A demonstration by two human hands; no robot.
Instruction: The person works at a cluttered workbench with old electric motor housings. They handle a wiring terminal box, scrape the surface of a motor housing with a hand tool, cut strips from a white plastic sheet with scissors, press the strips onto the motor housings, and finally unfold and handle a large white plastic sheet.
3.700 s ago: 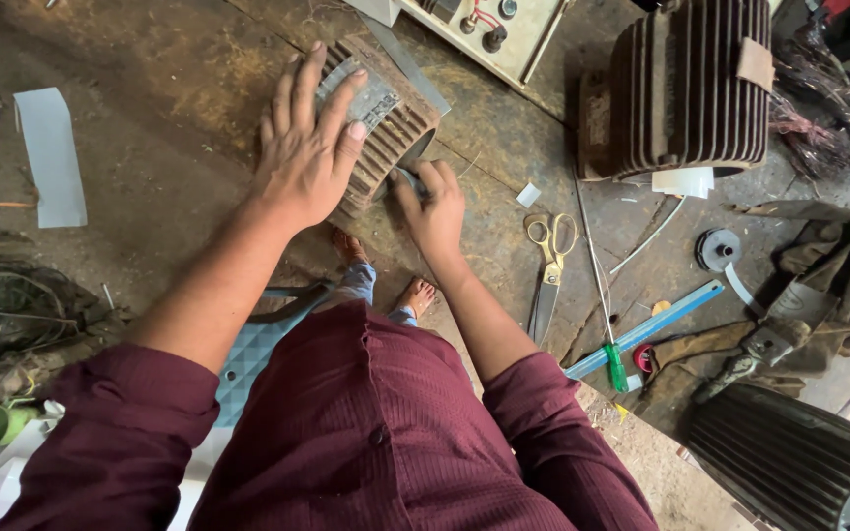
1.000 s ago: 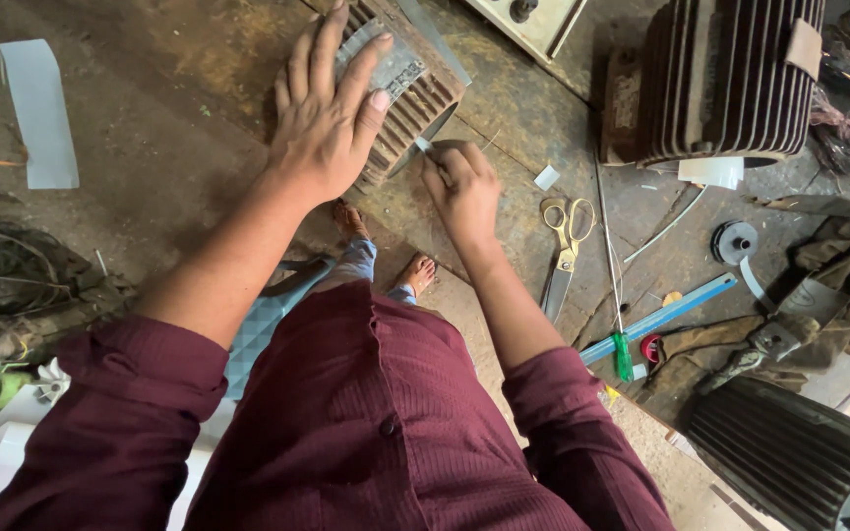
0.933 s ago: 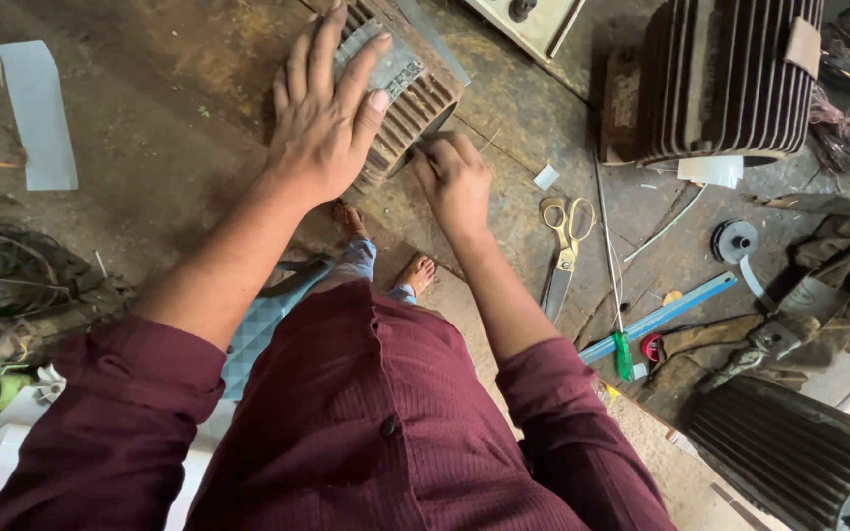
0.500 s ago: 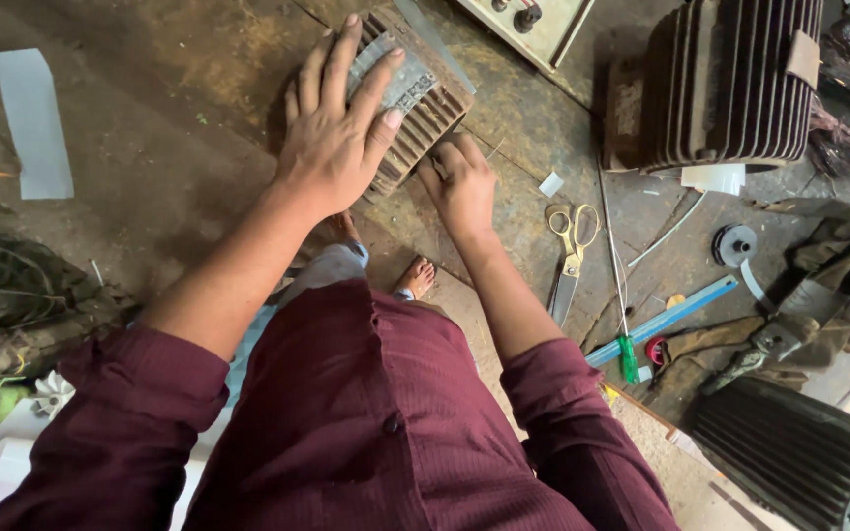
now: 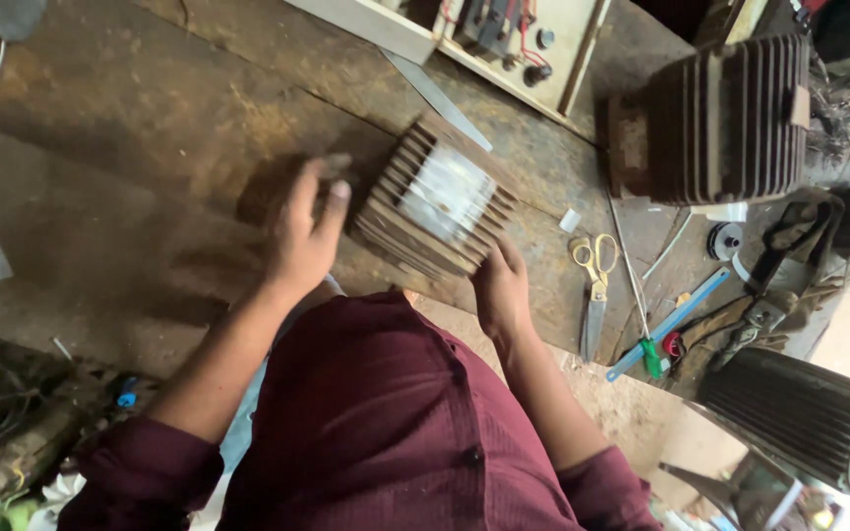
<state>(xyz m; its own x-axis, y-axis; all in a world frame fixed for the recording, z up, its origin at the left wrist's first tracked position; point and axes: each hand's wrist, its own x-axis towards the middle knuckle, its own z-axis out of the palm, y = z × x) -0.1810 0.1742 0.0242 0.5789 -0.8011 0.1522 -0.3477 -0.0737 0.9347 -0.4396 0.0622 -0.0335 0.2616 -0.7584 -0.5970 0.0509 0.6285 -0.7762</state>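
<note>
The big dark finned motor housing (image 5: 715, 118) sits on the grimy floor well to the right of the finned block (image 5: 437, 202); that block, ribbed brown with a pale plate in the middle, lies on the floor just ahead of the person's knees. The left hand (image 5: 302, 228) hangs blurred just left of the block, fingers loose and open, holding nothing; the right hand (image 5: 501, 287) rests against the block's near right edge, though whether it actually grips I can't tell. Gold-handled scissors (image 5: 593, 280) lie right of the block, a blue strip (image 5: 669, 320) past them.
</note>
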